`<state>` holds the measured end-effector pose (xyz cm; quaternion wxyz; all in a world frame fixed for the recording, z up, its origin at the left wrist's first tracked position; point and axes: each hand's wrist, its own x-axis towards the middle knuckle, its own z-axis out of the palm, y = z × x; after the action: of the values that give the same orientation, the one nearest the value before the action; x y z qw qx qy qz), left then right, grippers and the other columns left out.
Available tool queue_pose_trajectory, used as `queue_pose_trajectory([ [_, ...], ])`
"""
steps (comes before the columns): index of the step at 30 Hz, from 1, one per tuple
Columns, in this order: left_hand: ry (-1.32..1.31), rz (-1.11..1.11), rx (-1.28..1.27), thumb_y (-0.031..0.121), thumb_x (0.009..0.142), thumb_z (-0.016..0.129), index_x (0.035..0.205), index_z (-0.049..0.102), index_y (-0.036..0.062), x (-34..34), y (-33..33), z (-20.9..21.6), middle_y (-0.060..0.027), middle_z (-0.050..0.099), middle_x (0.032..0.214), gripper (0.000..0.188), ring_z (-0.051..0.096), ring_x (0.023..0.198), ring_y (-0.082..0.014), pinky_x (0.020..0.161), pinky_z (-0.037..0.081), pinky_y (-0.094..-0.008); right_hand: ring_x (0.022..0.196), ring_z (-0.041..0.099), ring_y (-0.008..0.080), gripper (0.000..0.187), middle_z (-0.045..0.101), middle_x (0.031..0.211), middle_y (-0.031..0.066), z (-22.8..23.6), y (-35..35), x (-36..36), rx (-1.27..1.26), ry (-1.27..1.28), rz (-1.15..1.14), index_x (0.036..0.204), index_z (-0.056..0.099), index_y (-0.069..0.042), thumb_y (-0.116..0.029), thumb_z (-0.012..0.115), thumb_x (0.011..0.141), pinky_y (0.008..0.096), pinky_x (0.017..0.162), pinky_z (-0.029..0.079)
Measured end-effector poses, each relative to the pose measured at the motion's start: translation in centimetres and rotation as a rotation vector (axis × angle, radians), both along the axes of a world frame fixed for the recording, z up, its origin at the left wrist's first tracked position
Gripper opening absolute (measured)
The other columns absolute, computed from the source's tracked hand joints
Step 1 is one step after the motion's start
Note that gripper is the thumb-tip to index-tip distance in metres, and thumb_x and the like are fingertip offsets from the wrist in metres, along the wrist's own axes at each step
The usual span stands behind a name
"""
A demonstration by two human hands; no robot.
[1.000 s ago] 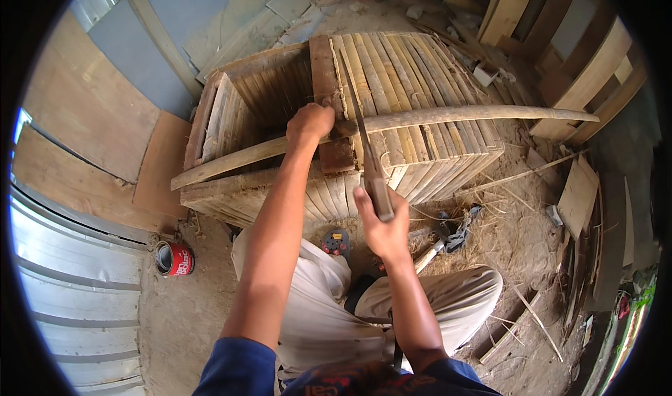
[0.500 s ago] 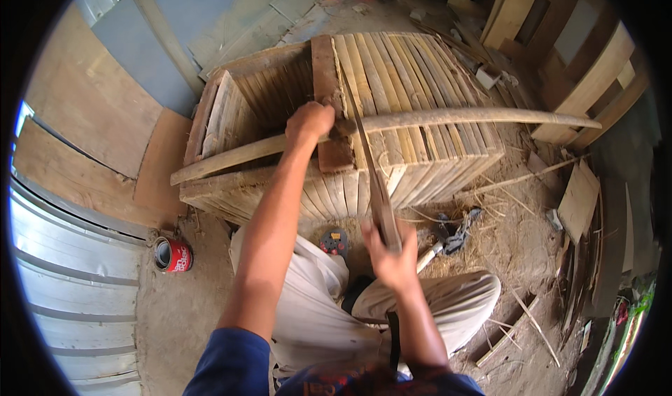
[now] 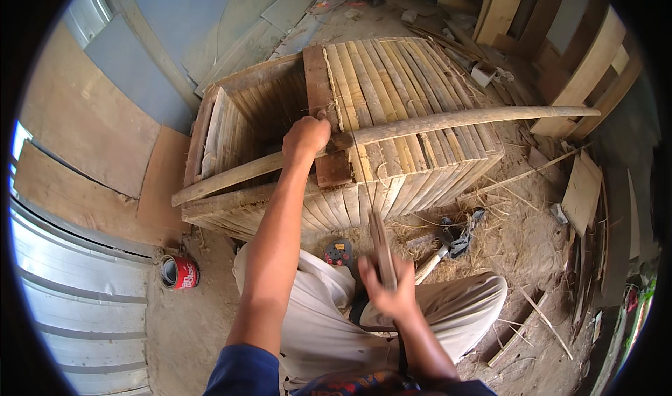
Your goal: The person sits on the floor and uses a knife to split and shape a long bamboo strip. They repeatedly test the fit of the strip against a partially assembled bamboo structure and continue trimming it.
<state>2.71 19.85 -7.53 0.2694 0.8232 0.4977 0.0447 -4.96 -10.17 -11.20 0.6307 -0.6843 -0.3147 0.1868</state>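
A long curved bamboo slat (image 3: 448, 122) lies across the top of a crate-like box made of bamboo strips (image 3: 378, 81). My left hand (image 3: 306, 135) is closed on the slat, beside a reddish-brown wooden board (image 3: 334, 168) that crosses the box. In my right hand (image 3: 389, 284) is a thin-bladed tool with a wooden handle (image 3: 381, 245). Its narrow blade, seen almost edge-on, points away from me and crosses the slat just right of my left hand. Whether the blade has teeth I cannot tell. The box's left part is open on top.
A red and white can (image 3: 179, 272) stands on the dirt floor at left, near corrugated metal sheets (image 3: 80, 326). Between my legs and the box is a dark round disc (image 3: 339, 251). A wooden-handled tool with a dark head (image 3: 448, 245), bamboo scraps and wooden boards (image 3: 581, 186) lie to the right.
My right hand has drawn the tool back toward my body, its blade still across the slat. My left hand stays closed on the slat. The view has shifted slightly.
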Motion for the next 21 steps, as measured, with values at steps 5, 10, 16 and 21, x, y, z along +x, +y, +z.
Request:
queue_pose_trajectory([
  [5,-0.022,-0.014,-0.006,0.05,0.099,0.034,0.126,0.062,-0.0008,-0.4,-0.1,0.3,-0.0247,0.059,0.131,0.064,0.055,0.123,-0.0417,0.104,0.043,-0.0468,0.061,0.045,0.006,0.025,0.054,0.061,-0.001,1.6,8.9,6.1,0.08,-0.09,-0.054,0.08,0.061,-0.001,-0.021,0.068,0.093,0.0279,0.054,0.04],
  [10,-0.028,-0.062,0.032,0.052,0.098,0.036,0.122,0.064,-0.0019,-0.7,-0.1,0.1,-0.0272,0.061,0.126,0.066,0.058,0.12,-0.0425,0.102,0.045,-0.0477,0.064,0.056,0.0147,0.024,0.063,0.068,0.0095,2.2,9.5,6.2,0.017,-0.035,-0.053,0.087,0.065,0.002,-0.022,0.068,0.09,0.0331,0.061,0.046],
  [16,0.005,-0.171,0.286,0.049,0.099,0.039,0.101,0.072,-0.0033,-2.5,-0.5,0.7,-0.028,0.069,0.103,0.062,0.065,0.101,-0.045,0.091,0.051,-0.0502,0.065,0.06,0.0164,0.025,0.067,0.071,0.0123,1.9,9.0,7.1,0.004,-0.002,-0.057,0.091,0.067,0.003,-0.022,0.068,0.089,0.0343,0.065,0.05],
  [21,-0.083,-0.174,0.455,0.046,0.1,0.041,0.083,0.074,-0.0006,-4.7,-1.8,-0.2,-0.0259,0.07,0.083,0.059,0.068,0.083,-0.0455,0.079,0.055,-0.0513,0.064,0.055,0.0132,0.024,0.064,0.069,0.0096,1.7,9.0,6.7,0.106,0.104,-0.057,0.089,0.066,0.003,-0.021,0.068,0.09,0.0321,0.063,0.048],
])
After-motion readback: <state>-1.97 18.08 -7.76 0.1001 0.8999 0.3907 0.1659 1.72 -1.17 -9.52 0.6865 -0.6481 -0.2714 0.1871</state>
